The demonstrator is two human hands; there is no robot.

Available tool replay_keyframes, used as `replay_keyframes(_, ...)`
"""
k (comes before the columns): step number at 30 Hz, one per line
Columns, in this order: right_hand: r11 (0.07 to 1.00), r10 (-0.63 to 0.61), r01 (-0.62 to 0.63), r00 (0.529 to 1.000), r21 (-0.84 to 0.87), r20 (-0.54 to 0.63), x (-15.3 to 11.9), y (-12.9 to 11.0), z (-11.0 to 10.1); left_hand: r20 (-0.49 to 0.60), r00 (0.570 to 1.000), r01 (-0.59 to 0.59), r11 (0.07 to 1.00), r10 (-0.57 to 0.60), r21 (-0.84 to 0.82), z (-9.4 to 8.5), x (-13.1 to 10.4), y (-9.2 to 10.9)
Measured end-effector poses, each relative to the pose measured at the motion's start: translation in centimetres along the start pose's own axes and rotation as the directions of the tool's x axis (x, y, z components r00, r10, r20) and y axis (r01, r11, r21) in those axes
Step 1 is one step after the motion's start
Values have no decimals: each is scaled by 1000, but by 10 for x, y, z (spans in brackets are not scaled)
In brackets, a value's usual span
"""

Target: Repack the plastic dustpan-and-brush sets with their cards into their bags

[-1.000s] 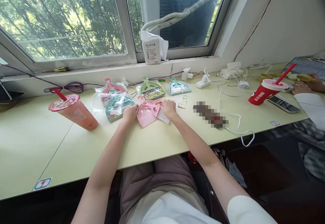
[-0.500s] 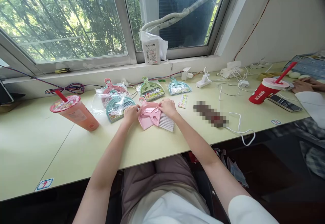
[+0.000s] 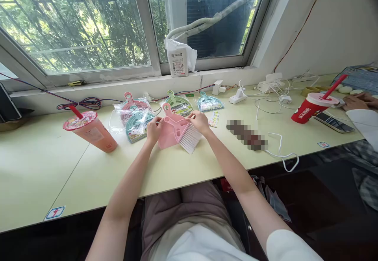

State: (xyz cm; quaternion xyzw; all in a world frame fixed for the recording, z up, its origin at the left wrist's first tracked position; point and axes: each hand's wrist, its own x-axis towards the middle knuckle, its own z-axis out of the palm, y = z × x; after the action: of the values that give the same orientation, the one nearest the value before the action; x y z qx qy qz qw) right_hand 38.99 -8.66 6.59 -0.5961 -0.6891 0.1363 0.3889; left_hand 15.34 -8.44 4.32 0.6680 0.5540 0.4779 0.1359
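Note:
A pink dustpan (image 3: 165,135) is raised at a tilt over the table, its handle pointing to the window. My left hand (image 3: 154,130) is closed on its left edge, thumb and fingers pinching it. Across the dustpan's right side lies a small pink hand brush (image 3: 190,139) with white bristles fanned toward me. My right hand (image 3: 199,122) grips the upper end of the brush head, close to the dustpan's rim; its fingertips are partly hidden. Just behind my left hand is a wrapped teal dustpan set (image 3: 136,125). A green set (image 3: 179,104) sits behind the pink dustpan.
Also at the back are a wrapped pink set (image 3: 128,102) and a blue set (image 3: 210,102). An orange drink cup (image 3: 96,133) stands left, a red cup (image 3: 307,109) right. Near a white cable (image 3: 282,154) lies a blurred-out object (image 3: 246,135). A co-worker's hand (image 3: 356,101) is far right.
The dustpan and brush have been lifted and tipped up, with the handle now higher. The brush has turned, its bristles shifting left. Both hands keep hold.

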Motion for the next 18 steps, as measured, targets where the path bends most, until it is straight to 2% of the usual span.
replay_keyframes(4,999,37,-33,986,27,-163,-2,-2,4,28,999,36,989,-32,-144,6,-3,6)
replay_keyframes(6,999,52,-52,982,10,-181,-5,-4,8,67,997,61,974,-48,-216,12,-5,6)
replay_keyframes(9,998,37,-43,989,-37,-144,-9,-9,15,156,985,121,954,-80,-274,20,-7,4)
replay_keyframes(13,997,-47,40,993,-67,-105,-10,-11,16,235,967,164,942,-95,-292,24,-8,4)
replay_keyframes(15,998,-63,63,997,-9,-51,-7,-10,14,243,963,197,920,-117,-340,21,-9,8)
replay_keyframes(18,981,-54,25,988,194,145,-4,-6,15,280,950,246,884,-139,-397,16,-11,16)
